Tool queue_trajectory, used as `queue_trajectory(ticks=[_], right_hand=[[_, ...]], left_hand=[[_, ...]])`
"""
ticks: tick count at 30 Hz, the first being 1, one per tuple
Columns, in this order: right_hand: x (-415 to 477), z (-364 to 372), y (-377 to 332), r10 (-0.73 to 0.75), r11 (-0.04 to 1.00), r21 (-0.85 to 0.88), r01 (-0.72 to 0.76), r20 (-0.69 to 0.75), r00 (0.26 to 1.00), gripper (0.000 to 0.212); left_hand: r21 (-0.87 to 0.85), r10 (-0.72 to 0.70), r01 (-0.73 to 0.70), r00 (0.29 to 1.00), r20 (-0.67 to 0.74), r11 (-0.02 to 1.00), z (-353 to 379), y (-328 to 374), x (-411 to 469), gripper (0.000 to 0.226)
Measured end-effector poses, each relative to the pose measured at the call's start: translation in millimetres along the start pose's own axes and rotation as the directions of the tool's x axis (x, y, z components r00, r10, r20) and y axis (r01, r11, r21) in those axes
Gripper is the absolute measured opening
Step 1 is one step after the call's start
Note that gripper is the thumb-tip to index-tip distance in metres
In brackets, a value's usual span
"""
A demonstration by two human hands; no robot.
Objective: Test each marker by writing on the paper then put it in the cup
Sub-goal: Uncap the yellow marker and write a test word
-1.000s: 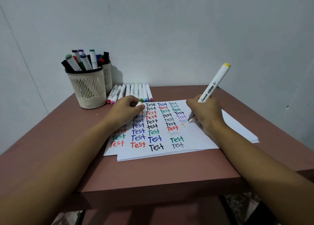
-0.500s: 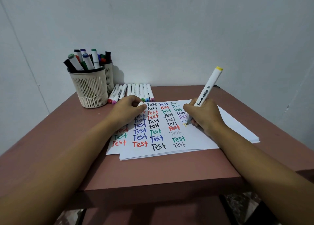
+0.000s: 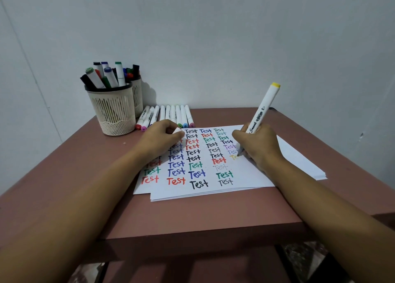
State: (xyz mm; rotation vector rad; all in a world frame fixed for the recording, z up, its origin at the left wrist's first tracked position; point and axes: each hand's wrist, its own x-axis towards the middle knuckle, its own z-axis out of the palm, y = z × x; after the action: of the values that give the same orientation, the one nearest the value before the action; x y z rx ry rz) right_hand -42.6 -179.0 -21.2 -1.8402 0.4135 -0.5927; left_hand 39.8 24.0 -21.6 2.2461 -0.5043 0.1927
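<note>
Right grip (image 3: pixel 258 145) clamped round white-barrelled, yellow-ended marker (image 3: pixel 264 109), tip on white paper sheet (image 3: pixel 252 175), yellow word part-written. Left grip (image 3: pixel 162 140) pinches white cap (image 3: pixel 177 130). Cream slotted plastic cup (image 3: pixel 112 111) holds several markers; row of white markers (image 3: pixel 168 113) on brown counter (image 3: pixel 192 214) likely awaits testing.

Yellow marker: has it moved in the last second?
Yes. The yellow marker, held by the right hand, has tilted more upright: its capped end swung left, toward the cup, while its tip stays by the yellow word on the paper.
</note>
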Motion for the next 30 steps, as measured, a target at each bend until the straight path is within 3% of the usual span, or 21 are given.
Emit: queue_trajectory(ticks=[7,13,21,30], right_hand=[[0.6,0.3,0.6,0.013,1.000,0.014,-0.013,0.005,1.000,0.015],[1.5,0.7,1.4,0.009,0.999,0.035,-0.005,-0.117,0.993,0.007],[-1.2,1.0,-2.0,-0.008,0.999,-0.040,0.005,-0.066,0.998,0.020],[0.8,1.2,1.1,0.005,1.000,0.026,-0.003,-0.091,0.996,0.016]], left_hand=[[0.000,0.006,-0.006,1.000,-0.004,1.000,-0.1,-0.6,-0.1,0.024],[-0.011,0.008,-0.008,1.000,0.000,1.000,0.9,0.5,0.1,0.024],[-0.013,0.004,-0.004,1.000,0.004,1.000,1.5,-1.2,1.3,0.022],[-0.004,0.006,-0.006,1.000,0.006,1.000,0.6,-0.2,0.3,0.022]])
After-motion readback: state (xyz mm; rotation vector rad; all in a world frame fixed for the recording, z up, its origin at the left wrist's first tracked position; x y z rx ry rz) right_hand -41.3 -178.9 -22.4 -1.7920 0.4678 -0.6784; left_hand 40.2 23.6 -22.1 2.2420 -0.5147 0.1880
